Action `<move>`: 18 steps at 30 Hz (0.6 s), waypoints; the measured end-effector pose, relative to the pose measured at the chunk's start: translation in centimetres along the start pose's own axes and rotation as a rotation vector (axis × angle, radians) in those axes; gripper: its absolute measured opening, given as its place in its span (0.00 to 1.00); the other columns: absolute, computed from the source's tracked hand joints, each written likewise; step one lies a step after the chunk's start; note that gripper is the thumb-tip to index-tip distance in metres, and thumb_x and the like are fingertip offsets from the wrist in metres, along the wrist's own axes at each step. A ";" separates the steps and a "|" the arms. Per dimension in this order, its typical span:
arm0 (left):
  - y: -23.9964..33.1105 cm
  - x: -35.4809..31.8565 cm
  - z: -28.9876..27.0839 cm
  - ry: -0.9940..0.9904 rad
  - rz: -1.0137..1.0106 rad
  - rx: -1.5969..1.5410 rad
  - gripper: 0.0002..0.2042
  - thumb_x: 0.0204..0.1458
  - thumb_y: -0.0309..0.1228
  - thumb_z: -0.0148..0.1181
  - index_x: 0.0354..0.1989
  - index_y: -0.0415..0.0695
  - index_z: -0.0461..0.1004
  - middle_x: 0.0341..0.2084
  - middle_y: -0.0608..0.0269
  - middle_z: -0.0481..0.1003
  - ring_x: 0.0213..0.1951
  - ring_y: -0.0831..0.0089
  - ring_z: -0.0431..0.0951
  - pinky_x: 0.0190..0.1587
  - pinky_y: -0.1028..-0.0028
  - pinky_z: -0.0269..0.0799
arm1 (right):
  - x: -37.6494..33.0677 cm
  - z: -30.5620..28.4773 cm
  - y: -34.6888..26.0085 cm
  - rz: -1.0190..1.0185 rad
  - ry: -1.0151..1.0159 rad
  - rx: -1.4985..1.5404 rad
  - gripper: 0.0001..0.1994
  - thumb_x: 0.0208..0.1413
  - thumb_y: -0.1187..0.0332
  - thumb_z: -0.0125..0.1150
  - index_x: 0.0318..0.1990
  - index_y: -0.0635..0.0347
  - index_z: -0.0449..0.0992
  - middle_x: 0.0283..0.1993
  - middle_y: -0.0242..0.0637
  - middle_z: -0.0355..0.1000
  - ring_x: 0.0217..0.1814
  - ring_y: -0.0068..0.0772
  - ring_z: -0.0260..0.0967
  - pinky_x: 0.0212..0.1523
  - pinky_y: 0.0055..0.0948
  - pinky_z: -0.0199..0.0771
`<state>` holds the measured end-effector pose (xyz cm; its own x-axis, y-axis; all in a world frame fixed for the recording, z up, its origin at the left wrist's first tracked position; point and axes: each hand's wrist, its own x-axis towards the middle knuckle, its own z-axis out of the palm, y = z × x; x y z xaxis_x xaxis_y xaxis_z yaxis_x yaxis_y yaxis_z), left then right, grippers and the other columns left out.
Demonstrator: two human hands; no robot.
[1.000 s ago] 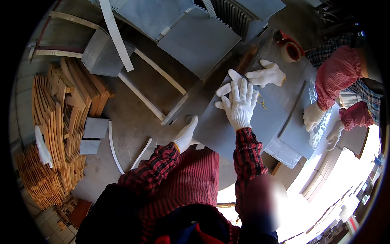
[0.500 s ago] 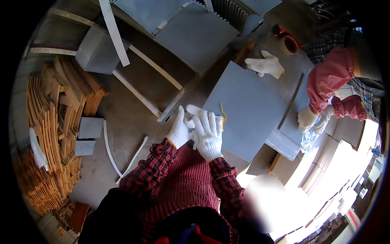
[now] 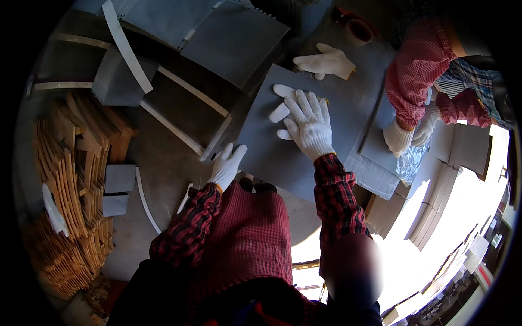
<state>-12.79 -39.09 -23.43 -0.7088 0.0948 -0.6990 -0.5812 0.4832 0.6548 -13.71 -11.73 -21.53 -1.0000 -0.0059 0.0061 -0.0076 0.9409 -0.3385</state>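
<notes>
Fingers stretched out and unclenched, our right hand (image 3: 311, 127), gloved in white, lies palm down on a loose white glove (image 3: 279, 112), which rests on a grey rectangular panel (image 3: 272, 155); some of the loose glove's fingers poke out to the left of ours. Our left hand (image 3: 225, 168), gloved too, has its fingers extended, closed around nothing we can see; it is right by the panel's left corner, and we cannot tell whether it touches. Just past the panel, a second loose glove (image 3: 329, 62) lies on the worktable (image 3: 370, 60), with a red tape dispenser (image 3: 359, 30) beyond it. To our right, a co-worker's gloved hands (image 3: 399, 138) come together near crinkled shiny film (image 3: 412, 162), beside another grey panel (image 3: 380, 146). Off to our left, a curved white strip (image 3: 145, 201) lies on the floor near two grey squares (image 3: 119, 178), and wooden slats (image 3: 62, 179) are stacked behind those. Farther ahead, we see pale rails (image 3: 173, 129) and large grey sheets (image 3: 234, 41).
</notes>
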 end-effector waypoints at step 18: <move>1.0 -0.9 0.2 -0.075 -0.137 -0.143 0.32 0.63 0.50 0.57 0.67 0.38 0.62 0.54 0.53 0.73 0.53 0.65 0.76 0.49 0.68 0.80 | -19.8 0.6 -5.4 0.379 0.035 0.025 0.26 0.56 0.65 0.61 0.64 0.53 0.69 0.71 0.48 0.59 0.75 0.63 0.50 0.74 0.63 0.45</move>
<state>-12.67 -38.54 -22.20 -0.5906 0.1041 -0.8002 -0.7246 0.3680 0.5827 6.13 -16.89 -20.43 -0.9313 0.3526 -0.0917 0.3618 0.8658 -0.3458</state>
